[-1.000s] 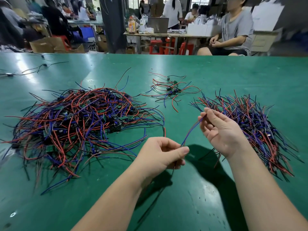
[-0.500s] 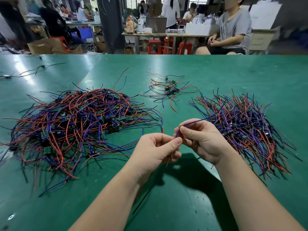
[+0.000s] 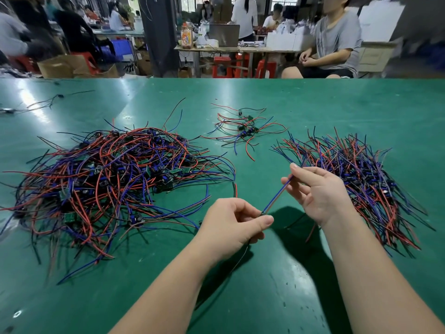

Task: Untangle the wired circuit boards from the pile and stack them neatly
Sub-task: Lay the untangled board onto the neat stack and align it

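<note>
The left hand (image 3: 231,222) is curled, its thumb and forefinger pinching the low end of a blue wire (image 3: 277,196). The right hand (image 3: 317,191) pinches the wire's high end between thumb and forefinger, its other fingers loosely bent. The wire runs taut and slanted between the two hands, above the table (image 3: 337,104), with a reddish strand close along it. A small dark part shows at the left thumb tip, but it is too small to tell whether it is the board. Thin dark leads (image 3: 243,251) trail down from under the left fist toward the near edge. Left of the hands lies the pile (image 3: 108,179), a broad tangle of red, blue and black wires with small green boards caught in it, some strands reaching almost to the left hand. Right of the hands, just behind the right hand, lies the stack (image 3: 361,174), its wires combed roughly one way and fanning out at both ends. Between pile and stack, farther back, sits a small cluster (image 3: 243,131) of a few wired boards, apart from both. A few loose wires (image 3: 48,102) lie at the far left of the table. Beyond the table a person in a grey shirt (image 3: 337,37) sits near a bench with a laptop (image 3: 224,34) and a bottle (image 3: 186,38), with red stools (image 3: 221,66) below it.
</note>
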A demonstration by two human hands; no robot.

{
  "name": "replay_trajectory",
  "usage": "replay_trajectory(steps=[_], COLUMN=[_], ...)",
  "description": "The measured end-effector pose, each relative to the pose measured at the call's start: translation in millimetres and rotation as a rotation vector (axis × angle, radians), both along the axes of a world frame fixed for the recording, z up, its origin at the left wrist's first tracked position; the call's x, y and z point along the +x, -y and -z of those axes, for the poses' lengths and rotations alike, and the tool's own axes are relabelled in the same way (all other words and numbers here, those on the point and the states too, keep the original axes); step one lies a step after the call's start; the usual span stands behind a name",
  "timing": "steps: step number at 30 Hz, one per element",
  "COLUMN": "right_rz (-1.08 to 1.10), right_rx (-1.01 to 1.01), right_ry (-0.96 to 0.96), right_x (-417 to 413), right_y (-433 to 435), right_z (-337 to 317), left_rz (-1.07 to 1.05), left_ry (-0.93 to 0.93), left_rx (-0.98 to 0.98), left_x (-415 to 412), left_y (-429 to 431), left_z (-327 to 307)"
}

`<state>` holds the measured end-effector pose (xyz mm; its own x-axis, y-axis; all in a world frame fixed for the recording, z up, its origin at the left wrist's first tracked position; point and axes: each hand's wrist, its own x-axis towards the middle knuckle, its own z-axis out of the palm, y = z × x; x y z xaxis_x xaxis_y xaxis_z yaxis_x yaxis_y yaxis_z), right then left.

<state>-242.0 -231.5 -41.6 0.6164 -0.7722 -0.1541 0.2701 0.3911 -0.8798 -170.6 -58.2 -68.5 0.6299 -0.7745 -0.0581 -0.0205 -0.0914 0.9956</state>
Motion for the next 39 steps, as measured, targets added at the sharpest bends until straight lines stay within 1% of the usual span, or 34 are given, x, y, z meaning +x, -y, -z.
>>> replay_trajectory(steps=[2,7,10,14,17,23,27,28,30,32,33,35,37,38,39], right_rz=[0.034,0.069,0.070,0.048,0.054,0.015,-0.026,-0.023,-0.029,-0.065,-0.098,-0.173,-0.321,-0.414,-0.496], right_rx=[-0.052,-0.172,-0.203,-0.133,-0.073,0.009,0.116,0.134,0.150,0.144,0.119,-0.023,-0.272,-0.370,-0.410], right_ry=[-0.033,-0.142,-0.207,-0.246,-0.234,-0.113,-0.069,-0.036,0.079,0.168,0.167,0.045,-0.115,-0.141,-0.121], right_x=[-1,-4,-9,-14,-16,-11,-8,-7,-8,-9,-8,-3,3,6,9], right_y=[2,9,13,17,19,17,16,16,16,16,13,2,-15,-25,-34], right_z=[1,3,3,-1,-3,-4,-6,-7,-10,-12,-12,-8,1,5,8], left_rz=[0.010,0.039,0.034,0.029,0.031,0.011,-0.027,-0.028,-0.028,-0.030,-0.028,-0.005,0.019,0.018,0.007], left_ry=[0.027,0.011,0.041,0.104,0.129,0.173,0.221,0.198,0.079,-0.115,-0.221,-0.402,-0.523,-0.562,-0.588], left_rx=[0.038,0.089,0.137,0.178,0.188,0.183,0.160,0.140,0.061,-0.060,-0.125,-0.241,-0.329,-0.360,-0.392], left_x=[0,3,5,7,7,7,7,6,3,2,3,6,8,8,8], left_y=[1,-3,-5,-4,-3,-3,-4,-5,-6,-7,-8,-10,-11,-11,-11], left_z=[1,3,6,9,11,11,6,4,-3,-14,-19,-27,-32,-33,-34])
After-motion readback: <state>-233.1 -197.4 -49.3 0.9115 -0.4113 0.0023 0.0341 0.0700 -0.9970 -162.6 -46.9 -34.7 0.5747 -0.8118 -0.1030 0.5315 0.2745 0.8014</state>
